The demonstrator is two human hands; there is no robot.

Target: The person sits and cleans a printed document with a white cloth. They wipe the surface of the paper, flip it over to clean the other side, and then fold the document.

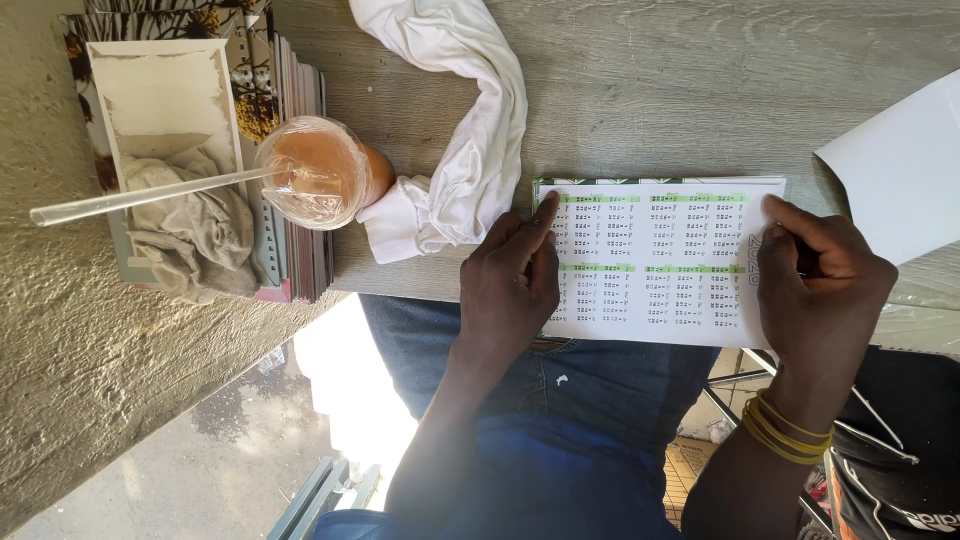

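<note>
The calendar sheet (655,262) lies long-ways, side to side, at the table (640,90) edge. The left hand (508,285) presses flat on one end; the right hand (820,290) pinches the other.

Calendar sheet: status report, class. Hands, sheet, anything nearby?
Left hand flat on calendar sheet, near its corner. Right hand pinching the other end. White cloth touches sheet's left edge; cup apart.
</note>
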